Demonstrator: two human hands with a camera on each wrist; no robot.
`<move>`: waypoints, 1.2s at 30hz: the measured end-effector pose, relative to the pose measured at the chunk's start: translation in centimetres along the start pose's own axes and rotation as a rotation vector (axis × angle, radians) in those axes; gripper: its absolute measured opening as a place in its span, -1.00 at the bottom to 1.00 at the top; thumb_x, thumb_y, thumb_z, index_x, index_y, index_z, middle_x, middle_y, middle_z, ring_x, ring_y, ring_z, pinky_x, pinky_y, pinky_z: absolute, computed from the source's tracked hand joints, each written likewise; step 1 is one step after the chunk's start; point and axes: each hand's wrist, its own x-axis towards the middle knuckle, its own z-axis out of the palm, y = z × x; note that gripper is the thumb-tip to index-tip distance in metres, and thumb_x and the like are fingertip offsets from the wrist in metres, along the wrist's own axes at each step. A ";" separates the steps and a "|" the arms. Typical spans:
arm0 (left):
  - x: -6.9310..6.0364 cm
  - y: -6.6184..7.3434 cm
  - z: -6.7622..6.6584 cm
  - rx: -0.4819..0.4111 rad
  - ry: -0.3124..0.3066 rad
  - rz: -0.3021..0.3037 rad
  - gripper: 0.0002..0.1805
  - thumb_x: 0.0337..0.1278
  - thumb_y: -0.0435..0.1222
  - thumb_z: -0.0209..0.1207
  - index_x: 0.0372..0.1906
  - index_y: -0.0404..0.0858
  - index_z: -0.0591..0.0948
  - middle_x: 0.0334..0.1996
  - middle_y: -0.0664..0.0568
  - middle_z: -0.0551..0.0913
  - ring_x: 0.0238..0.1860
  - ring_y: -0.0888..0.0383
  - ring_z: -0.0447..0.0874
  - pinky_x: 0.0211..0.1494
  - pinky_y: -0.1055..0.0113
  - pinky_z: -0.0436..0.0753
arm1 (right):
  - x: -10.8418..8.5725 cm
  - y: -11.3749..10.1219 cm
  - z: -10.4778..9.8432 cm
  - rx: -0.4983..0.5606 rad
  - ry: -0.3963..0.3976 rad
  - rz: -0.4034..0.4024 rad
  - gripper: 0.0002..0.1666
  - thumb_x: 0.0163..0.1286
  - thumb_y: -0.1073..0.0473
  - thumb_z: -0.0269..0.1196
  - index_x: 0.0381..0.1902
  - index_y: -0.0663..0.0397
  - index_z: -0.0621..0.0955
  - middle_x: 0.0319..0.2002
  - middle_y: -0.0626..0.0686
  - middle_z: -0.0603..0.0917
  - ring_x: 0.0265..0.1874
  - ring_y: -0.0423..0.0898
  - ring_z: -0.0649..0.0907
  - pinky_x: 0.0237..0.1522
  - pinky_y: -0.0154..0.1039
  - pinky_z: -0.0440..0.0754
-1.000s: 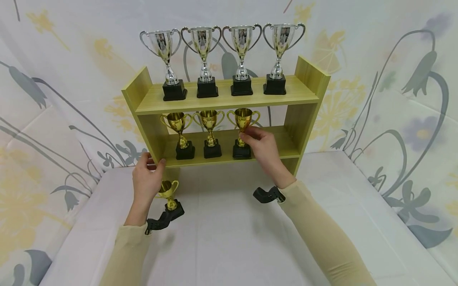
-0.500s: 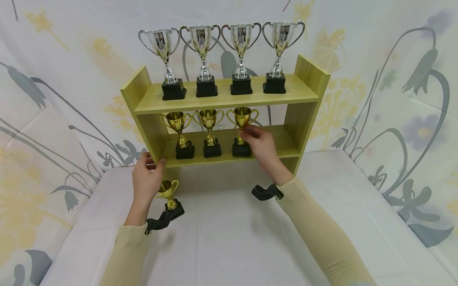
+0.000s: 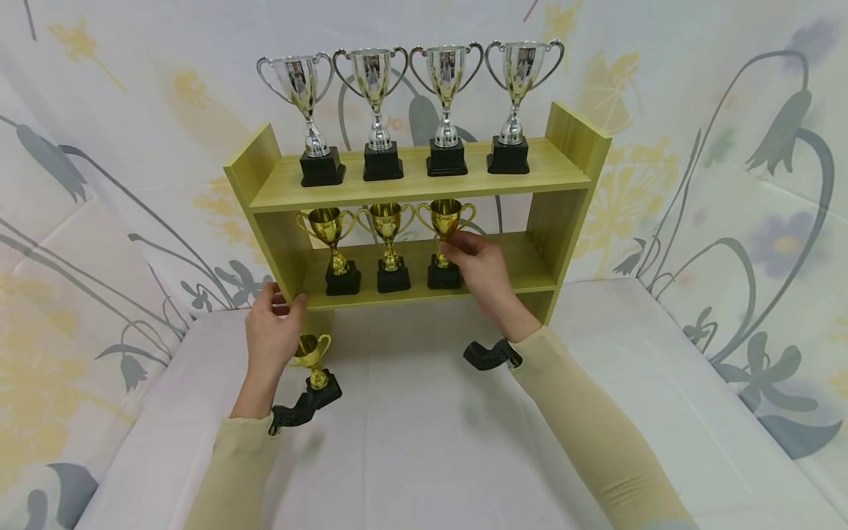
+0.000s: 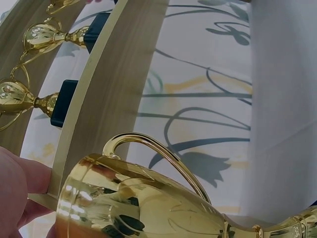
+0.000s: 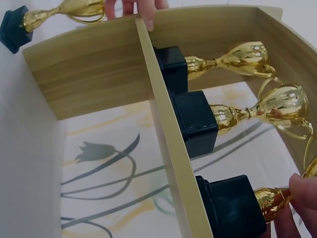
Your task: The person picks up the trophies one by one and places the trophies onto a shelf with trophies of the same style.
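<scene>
My right hand pinches the stem of a gold trophy cup, whose black base stands on the middle board of a wooden shelf. Two more gold cups, a middle one and a left one, stand in a row beside it. With thumb and fingers, my left hand grips the lower left side panel of the shelf. On the table just beneath that hand stands another gold cup, partly hidden by the hand; its bowl looms large in the left wrist view.
Several silver cups with black bases line the top board. A white cloth covers the table. Behind the shelf hangs a flower-patterned backdrop. The middle board continues to the right of the held cup up to the side panel.
My right hand has shifted the gripped gold cup slightly left along the board, toward the middle cup. The left hand keeps its place on the side panel.
</scene>
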 end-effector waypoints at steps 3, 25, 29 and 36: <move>0.0 0.0 0.0 -0.006 -0.003 0.002 -0.64 0.37 -0.22 0.11 0.10 -0.38 0.53 -0.08 -0.30 0.61 -0.12 -0.19 0.61 -0.19 -0.04 0.60 | 0.0 0.0 0.0 -0.004 0.003 -0.001 -0.63 0.41 0.22 0.27 0.10 0.32 0.62 -0.06 0.05 0.64 -0.05 -0.11 0.56 0.00 -0.23 0.47; -0.1 0.1 0.0 -0.010 0.004 0.009 -0.64 0.37 -0.22 0.12 0.10 -0.40 0.53 -0.08 -0.31 0.61 -0.13 -0.20 0.61 -0.19 -0.06 0.61 | 0.1 0.4 0.2 -0.028 0.004 -0.021 -0.63 0.43 0.24 0.25 0.12 0.32 0.62 0.00 0.14 0.64 -0.02 -0.09 0.57 -0.01 -0.25 0.48; 0.0 0.1 0.0 -0.010 0.004 0.009 -0.63 0.37 -0.22 0.12 0.10 -0.40 0.53 -0.08 -0.32 0.61 -0.13 -0.21 0.61 -0.19 -0.07 0.61 | 0.1 0.3 0.1 -0.053 0.012 -0.016 -0.63 0.43 0.21 0.25 0.11 0.31 0.62 0.00 0.14 0.64 -0.02 -0.07 0.56 -0.02 -0.25 0.47; -0.1 0.1 0.0 -0.010 0.006 0.004 -0.64 0.36 -0.23 0.12 0.10 -0.40 0.53 -0.08 -0.31 0.61 -0.13 -0.19 0.61 -0.21 -0.05 0.61 | 0.2 0.4 0.1 -0.080 0.022 -0.020 -0.64 0.43 0.21 0.26 0.10 0.30 0.64 0.01 0.17 0.65 -0.01 -0.05 0.58 -0.02 -0.23 0.49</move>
